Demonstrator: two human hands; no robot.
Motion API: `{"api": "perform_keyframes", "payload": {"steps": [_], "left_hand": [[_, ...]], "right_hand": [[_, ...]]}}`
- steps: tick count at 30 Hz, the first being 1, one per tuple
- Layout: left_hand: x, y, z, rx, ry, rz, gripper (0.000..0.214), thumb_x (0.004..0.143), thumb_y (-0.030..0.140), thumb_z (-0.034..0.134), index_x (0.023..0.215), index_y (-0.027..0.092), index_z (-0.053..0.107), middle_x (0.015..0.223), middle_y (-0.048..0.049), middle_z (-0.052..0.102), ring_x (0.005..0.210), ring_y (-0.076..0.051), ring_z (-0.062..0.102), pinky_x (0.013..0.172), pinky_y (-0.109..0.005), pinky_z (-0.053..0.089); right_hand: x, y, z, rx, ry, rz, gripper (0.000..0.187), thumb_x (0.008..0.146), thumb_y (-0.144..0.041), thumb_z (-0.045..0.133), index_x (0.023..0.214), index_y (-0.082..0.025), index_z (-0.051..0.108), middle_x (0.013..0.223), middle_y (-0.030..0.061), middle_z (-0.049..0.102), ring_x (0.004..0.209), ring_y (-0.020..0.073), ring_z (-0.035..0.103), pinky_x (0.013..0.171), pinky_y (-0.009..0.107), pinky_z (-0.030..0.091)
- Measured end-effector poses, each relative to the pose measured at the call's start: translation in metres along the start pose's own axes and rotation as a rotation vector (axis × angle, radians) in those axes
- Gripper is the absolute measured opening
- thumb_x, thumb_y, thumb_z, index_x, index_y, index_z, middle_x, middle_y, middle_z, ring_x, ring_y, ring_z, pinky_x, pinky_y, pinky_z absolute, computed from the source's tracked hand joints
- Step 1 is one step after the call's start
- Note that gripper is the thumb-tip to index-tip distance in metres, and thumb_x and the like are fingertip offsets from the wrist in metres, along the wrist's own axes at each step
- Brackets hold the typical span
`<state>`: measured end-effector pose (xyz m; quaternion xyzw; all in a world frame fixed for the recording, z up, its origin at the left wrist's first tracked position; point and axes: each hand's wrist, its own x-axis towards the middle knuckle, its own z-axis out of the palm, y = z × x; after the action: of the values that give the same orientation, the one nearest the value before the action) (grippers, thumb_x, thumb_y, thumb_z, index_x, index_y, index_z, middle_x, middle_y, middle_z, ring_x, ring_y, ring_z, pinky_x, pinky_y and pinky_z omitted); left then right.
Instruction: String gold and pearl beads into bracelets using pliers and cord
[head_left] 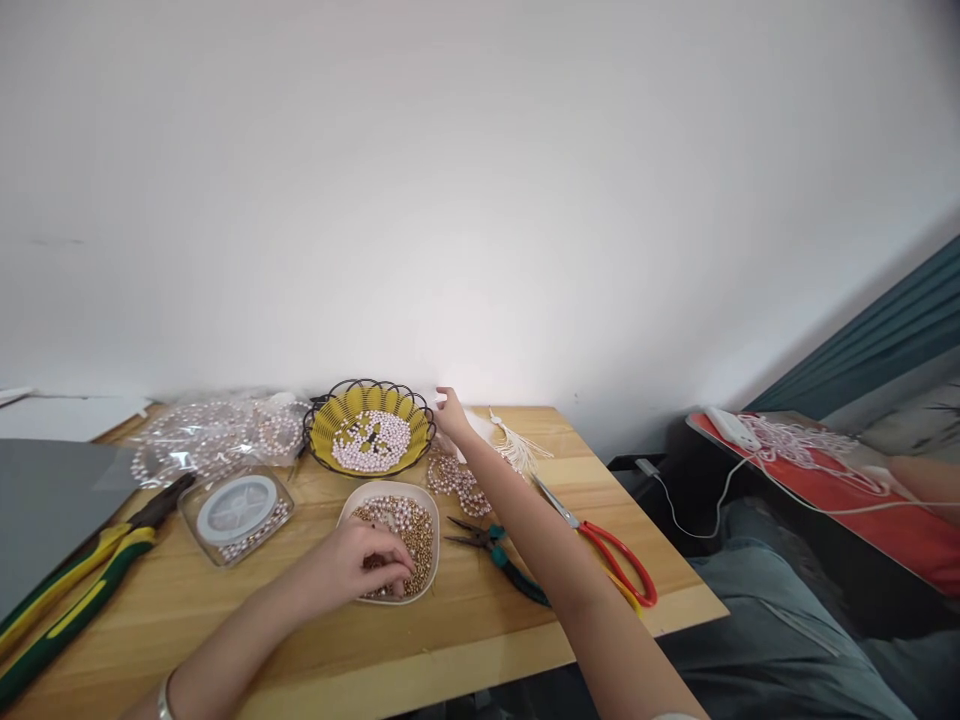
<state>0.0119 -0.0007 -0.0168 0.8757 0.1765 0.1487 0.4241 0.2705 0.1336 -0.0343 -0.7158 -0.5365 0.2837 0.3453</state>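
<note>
Head view: left hand (367, 562) pinches narrowly into beads (417, 545) in a white dish (390, 487) on the worktop (465, 640) (light, hard, probably slippery; best taken at the fingertips); right hand (450, 412) outstretched, grip not discernible.

Table count
Two pliers: teal pliers (501, 552), green-yellow pliers (82, 585); one scissors (600, 540); two bead dishes: yellow basket (325, 432), white dish (433, 530); one clear box (192, 516).

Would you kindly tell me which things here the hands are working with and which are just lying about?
In use: left hand, in white dish of small gold beads; right hand, reaching by yellow wire basket of pearl beads.
Lying about: red-handled scissors; teal-handled pliers; green-and-yellow pliers; clear box of cord.
</note>
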Motion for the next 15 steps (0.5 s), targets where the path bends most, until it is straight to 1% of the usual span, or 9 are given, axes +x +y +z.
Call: {"api": "perform_keyframes", "payload": {"steps": [4,8,11,15], "left_hand": [[0.001,0.000,-0.001,0.017,0.004,-0.003,0.026,0.099,0.032,0.060,0.088,0.017,0.078,0.078,-0.0054,0.083,0.072,-0.017,0.075,0.076,-0.024,0.054],[0.000,0.001,-0.001,0.017,-0.001,0.001,0.027,0.099,0.033,0.059,0.089,0.017,0.078,0.079,-0.0057,0.083,0.073,-0.017,0.075,0.076,-0.024,0.054],[0.000,0.001,-0.001,0.019,-0.002,0.001,0.027,0.099,0.033,0.059,0.089,0.016,0.078,0.079,-0.0068,0.083,0.074,-0.018,0.076,0.077,-0.024,0.054],[0.000,0.001,-0.001,0.011,-0.002,0.000,0.027,0.099,0.032,0.060,0.090,0.015,0.078,0.079,-0.0073,0.083,0.072,-0.018,0.076,0.075,-0.024,0.054]], "right_hand": [[0.010,-0.003,-0.008,0.101,-0.044,0.107,0.033,0.099,-0.033,0.066,0.128,-0.016,0.062,0.125,0.0096,0.066,0.103,0.0233,0.069,0.085,0.042,0.061],[0.013,0.000,-0.023,0.181,-0.078,0.149,0.034,0.099,-0.033,0.066,0.128,-0.016,0.063,0.127,0.0097,0.066,0.105,0.0241,0.069,0.087,0.043,0.060],[0.014,0.007,-0.040,0.214,-0.065,0.169,0.033,0.099,-0.033,0.066,0.128,-0.017,0.063,0.127,0.0100,0.066,0.105,0.0239,0.069,0.087,0.044,0.060],[0.012,0.018,-0.064,0.213,-0.009,0.180,0.033,0.100,-0.033,0.065,0.128,-0.017,0.062,0.128,0.0101,0.066,0.106,0.0238,0.069,0.088,0.044,0.060]]}}
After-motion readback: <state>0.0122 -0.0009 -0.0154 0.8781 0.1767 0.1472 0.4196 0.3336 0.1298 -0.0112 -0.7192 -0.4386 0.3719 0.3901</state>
